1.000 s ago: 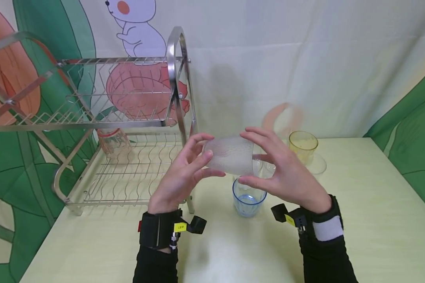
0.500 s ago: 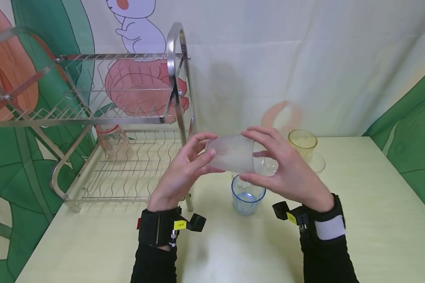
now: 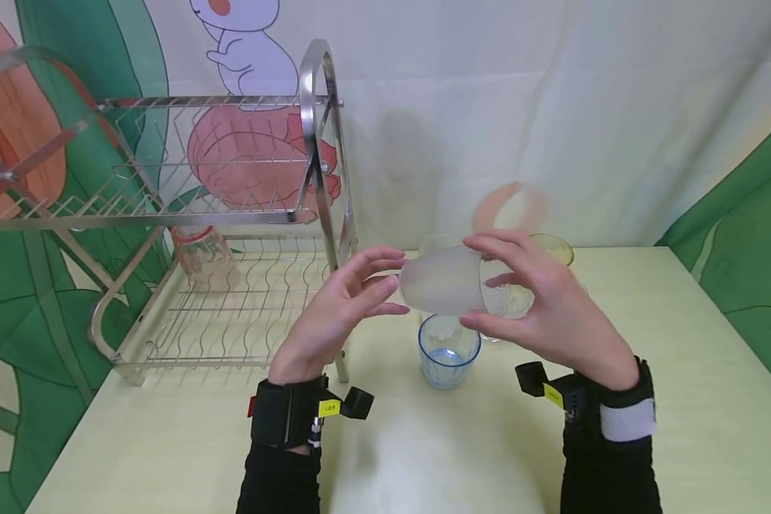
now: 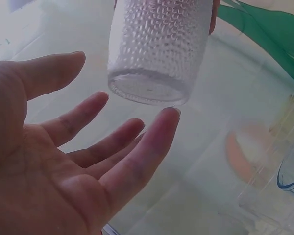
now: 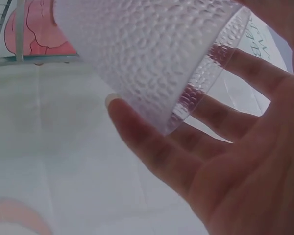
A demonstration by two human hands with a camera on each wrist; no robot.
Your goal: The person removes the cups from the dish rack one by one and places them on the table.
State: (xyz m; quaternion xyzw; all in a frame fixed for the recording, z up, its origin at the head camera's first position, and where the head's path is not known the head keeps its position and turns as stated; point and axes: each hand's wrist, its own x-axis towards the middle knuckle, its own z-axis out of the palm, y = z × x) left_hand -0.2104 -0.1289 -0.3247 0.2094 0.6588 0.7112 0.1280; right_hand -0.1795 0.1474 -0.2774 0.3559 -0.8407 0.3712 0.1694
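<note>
A clear, bumpy-textured drinking glass (image 3: 442, 280) lies sideways in the air above the table. My right hand (image 3: 546, 300) holds it near the open rim, thumb below and fingers above and around it. In the right wrist view, the dimpled wall of the glass (image 5: 132, 54) slants across the fingers of that hand (image 5: 255, 171). At the base end is my left hand (image 3: 334, 314), fingers spread and loosely bent. The left wrist view shows a gap between the glass base (image 4: 149, 88) and most left fingers; one fingertip comes very close, and contact is unclear.
A blue-rimmed glass (image 3: 448, 364) stands upright below the held one. Behind my right hand a yellow glass (image 3: 555, 246) is partly hidden. On the left, a two-tier metal dish rack (image 3: 231, 220) has a red-rimmed glass (image 3: 202, 260) upside down on its lower tier.
The drinking glass has moved right with my right hand. My left fingers, earlier gripping its base end, have come off it, while the left arm stays nearly in place.
</note>
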